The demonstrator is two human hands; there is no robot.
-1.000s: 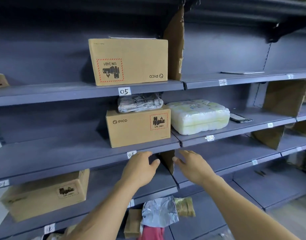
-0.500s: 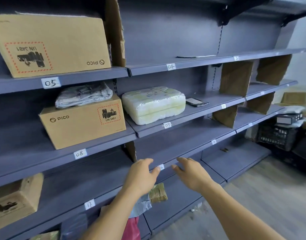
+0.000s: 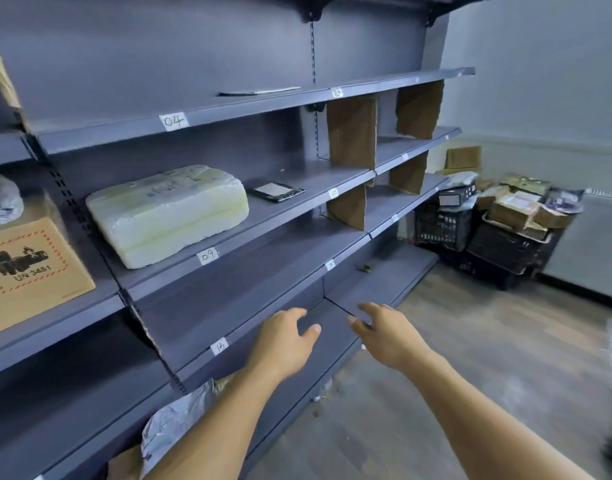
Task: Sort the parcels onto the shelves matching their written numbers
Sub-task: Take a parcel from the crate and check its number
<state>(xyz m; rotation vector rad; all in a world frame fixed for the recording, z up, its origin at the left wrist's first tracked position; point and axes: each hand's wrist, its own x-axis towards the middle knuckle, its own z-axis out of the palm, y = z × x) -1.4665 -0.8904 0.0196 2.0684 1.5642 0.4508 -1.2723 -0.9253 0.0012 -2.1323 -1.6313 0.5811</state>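
Head | left hand [image 3: 283, 344], right hand [image 3: 392, 338] — two, slack | one white parcel [image 3: 169, 213]

Shelf 16 [image 3: 228, 299]: open board, reachable from the front.
Shelf 09 [image 3: 316, 180]: white wrapped parcel [image 3: 166, 213] fills the left; flat black packet [image 3: 275, 192] beside it; bare strip to its right.
Cardboard dividers [image 3: 351, 133]: upright, closing the bays' right ends.
Floor [image 3: 471, 375]: open; crates [image 3: 443, 226] heaped in the corner.

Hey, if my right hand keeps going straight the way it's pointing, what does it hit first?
Probably the bare dark grey metal shelf board below the white paper tag. No parcel lies ahead of the right hand, though depth is unclear.
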